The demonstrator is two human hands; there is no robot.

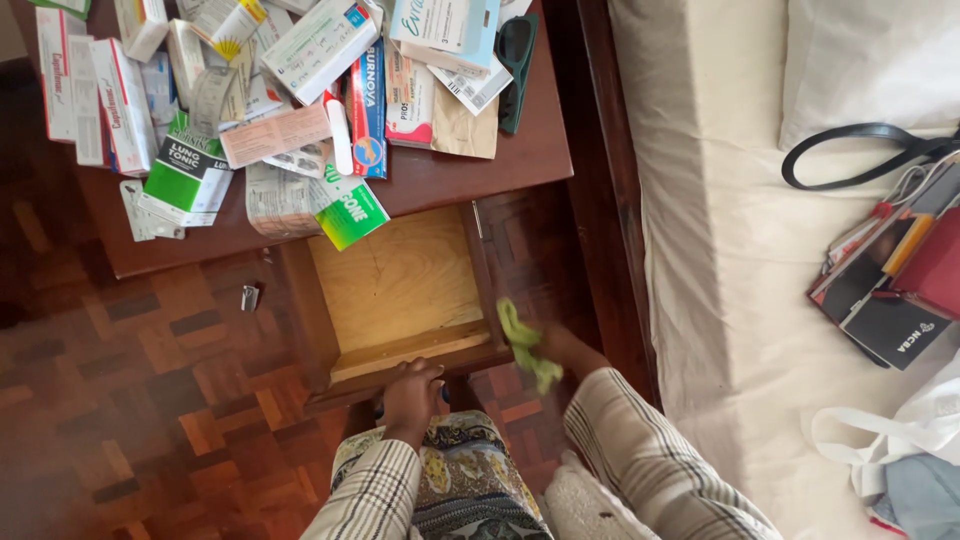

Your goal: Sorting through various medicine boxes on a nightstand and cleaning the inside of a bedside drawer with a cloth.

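Left hand [412, 385] grips the open drawer's [395, 285] front edge; right hand [560, 350], clutching a green cloth [525, 345], sits just right of it.

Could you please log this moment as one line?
left hand: grips drawer front | right hand: holds green cloth at drawer's side | drawer: open, empty | nightstand: boxes piled

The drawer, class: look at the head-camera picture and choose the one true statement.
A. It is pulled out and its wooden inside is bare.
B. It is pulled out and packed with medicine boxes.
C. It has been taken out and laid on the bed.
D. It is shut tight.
A: the drawer stands pulled out of the bedside table, showing only bare pale wood, while the medicine boxes lie on the tabletop.
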